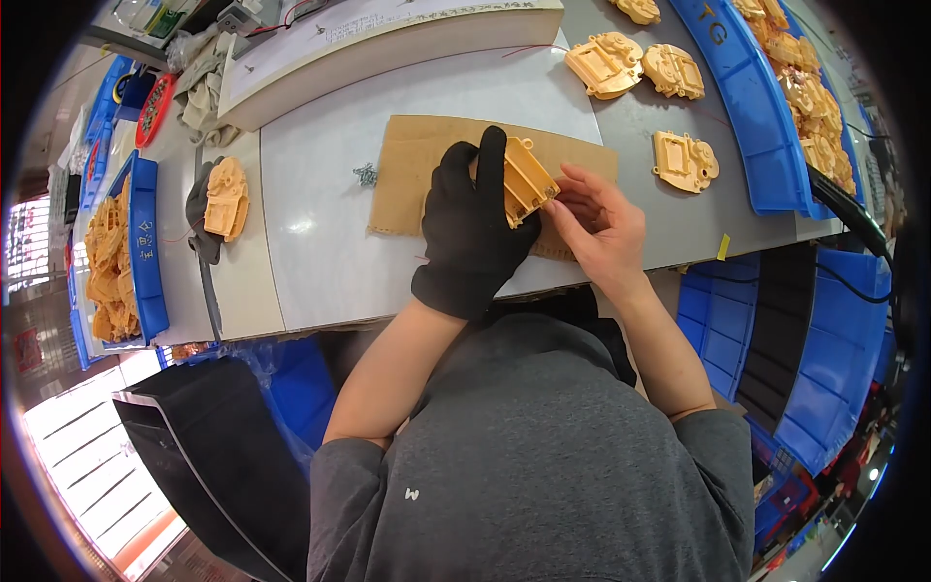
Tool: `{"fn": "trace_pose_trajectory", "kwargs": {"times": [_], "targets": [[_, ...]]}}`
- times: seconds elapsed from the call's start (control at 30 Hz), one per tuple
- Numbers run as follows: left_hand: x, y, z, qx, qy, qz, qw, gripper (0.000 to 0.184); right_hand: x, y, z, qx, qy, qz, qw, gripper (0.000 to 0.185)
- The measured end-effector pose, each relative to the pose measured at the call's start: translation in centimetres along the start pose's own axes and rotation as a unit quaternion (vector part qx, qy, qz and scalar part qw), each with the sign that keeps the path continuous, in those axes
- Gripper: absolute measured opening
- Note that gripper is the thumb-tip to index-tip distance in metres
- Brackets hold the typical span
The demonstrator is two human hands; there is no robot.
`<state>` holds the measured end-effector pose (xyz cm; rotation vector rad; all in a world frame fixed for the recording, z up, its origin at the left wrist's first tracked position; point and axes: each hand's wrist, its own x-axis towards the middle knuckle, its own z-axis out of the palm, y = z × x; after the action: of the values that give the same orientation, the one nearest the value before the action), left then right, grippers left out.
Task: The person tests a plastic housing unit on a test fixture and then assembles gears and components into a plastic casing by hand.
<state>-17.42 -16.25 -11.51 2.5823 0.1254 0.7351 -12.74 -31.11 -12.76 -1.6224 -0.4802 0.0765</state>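
My left hand (470, 223), in a black glove, is wrapped around a yellow-orange plastic housing (527, 184) with an open compartment facing up. Small metal-looking pieces show at the compartment's near end. At that end my bare right hand (603, 228) has its thumb and index finger closed on the housing's corner. Whether a tiny part is also between those fingertips is hidden. Both hands are above a sheet of brown cardboard (407, 160). A little heap of small metal parts (366, 175) lies just left of the cardboard.
Similar housings (685, 162) lie on the table (320, 262) at right, and one (226, 200) lies on a grey cloth at left. Blue bins (145, 247) full of housings stand on both sides. A long white box (388, 48) borders the back.
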Motion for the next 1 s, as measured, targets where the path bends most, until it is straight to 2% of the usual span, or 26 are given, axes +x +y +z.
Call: {"fn": "trace_pose_trajectory", "kwargs": {"times": [0.33,0.73,0.83,1.0], "targets": [[0.0,-0.2,0.0,-0.007,0.005,0.009,1.000,0.081,0.5,0.1,-0.3,-0.045,-0.007,-0.061,0.997,0.038],[-0.2,-0.4,0.2,-0.013,0.007,0.010,1.000,0.083,0.5,-0.4,-0.1,-0.010,0.001,-0.020,1.000,0.034],[-0.1,-0.3,0.2,-0.007,-0.004,0.008,1.000,0.083,0.8,-0.2,-0.5,-0.048,-0.015,-0.040,0.998,0.032],[0.0,0.0,0.2,-0.001,-0.006,0.018,1.000,0.083,1.7,-1.7,-1.5,-0.173,-0.091,-0.137,0.971,0.030]]}}
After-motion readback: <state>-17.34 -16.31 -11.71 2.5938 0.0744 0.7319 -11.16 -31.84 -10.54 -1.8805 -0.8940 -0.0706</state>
